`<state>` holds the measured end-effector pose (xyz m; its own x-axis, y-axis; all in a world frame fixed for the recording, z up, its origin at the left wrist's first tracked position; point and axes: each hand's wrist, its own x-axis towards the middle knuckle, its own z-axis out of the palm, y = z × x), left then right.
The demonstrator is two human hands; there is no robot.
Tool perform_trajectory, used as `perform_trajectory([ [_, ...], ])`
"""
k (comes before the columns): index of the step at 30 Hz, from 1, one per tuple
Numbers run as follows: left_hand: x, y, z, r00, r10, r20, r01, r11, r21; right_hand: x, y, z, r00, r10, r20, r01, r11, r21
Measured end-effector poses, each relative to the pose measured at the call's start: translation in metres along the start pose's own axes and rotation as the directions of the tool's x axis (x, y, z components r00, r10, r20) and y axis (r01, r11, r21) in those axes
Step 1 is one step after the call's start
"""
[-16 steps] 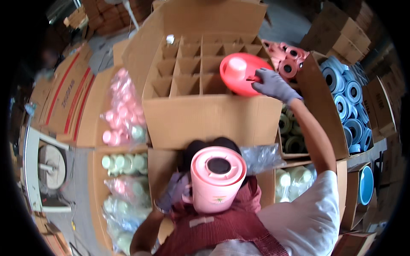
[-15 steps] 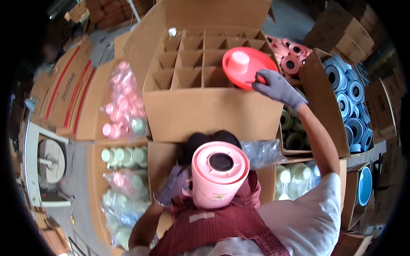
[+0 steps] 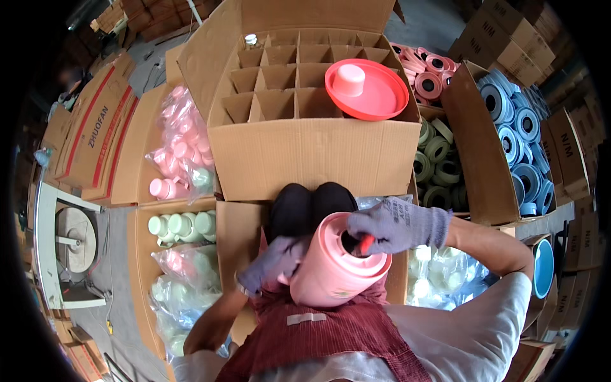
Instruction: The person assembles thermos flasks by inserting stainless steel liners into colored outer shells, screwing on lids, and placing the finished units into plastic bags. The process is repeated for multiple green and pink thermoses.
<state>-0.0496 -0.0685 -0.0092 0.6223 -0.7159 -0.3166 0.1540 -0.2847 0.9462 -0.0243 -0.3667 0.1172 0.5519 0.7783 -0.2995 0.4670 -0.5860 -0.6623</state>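
Observation:
A pink jug [image 3: 324, 274] with a pink ring lid [image 3: 337, 232] rests tilted on my lap. My left hand [image 3: 272, 261] is closed at its handle side; the handle is mostly hidden. Over the dark round opening in the lid, my right hand [image 3: 389, 224] is closed on a small red object [image 3: 365, 244], and only its tip shows between the gloved fingers. In front of me, a red round tray [image 3: 385, 95] with a pink cup-shaped piece [image 3: 349, 80] on it sits on the divided carton [image 3: 312, 156]. Both hands wear grey gloves.
On the left, cartons hold bagged pink jugs [image 3: 181, 153] and pale green ones [image 3: 183, 227]. To the right are boxes of green rings [image 3: 438, 149], pink rings [image 3: 428, 84] and blue rings [image 3: 527, 125]. A small white-capped item [image 3: 251, 41] stands in the divided carton's far left corner.
My right hand has come back from the red tray to the jug's lid, carrying the small red object. The jug now leans to the right, and my left hand is closer in against it.

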Motion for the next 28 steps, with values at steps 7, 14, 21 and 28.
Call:
perform_trajectory([
  [7,-0.047,0.034,0.007,0.947,-0.29,-0.139,0.233,0.917,-0.325,0.041,0.036,-0.005,0.962,-0.212,-0.174,0.222,0.974,0.039],
  [14,-0.028,-0.003,-0.021,0.574,0.435,-0.694,-0.432,0.881,0.194,0.057,0.204,-0.119,0.656,0.08,-0.75,-0.463,0.828,-0.316],
  [21,0.018,-0.012,-0.057,0.865,0.11,-0.49,-0.254,-0.745,-0.616,0.114,0.239,-0.153,0.613,0.085,-0.786,-0.545,0.766,-0.342],
  [28,0.053,-0.084,-0.049,0.798,0.144,-0.585,-0.294,-0.755,-0.586,0.154,0.264,-0.152,0.59,0.055,-0.805,-0.48,0.826,-0.296],
])
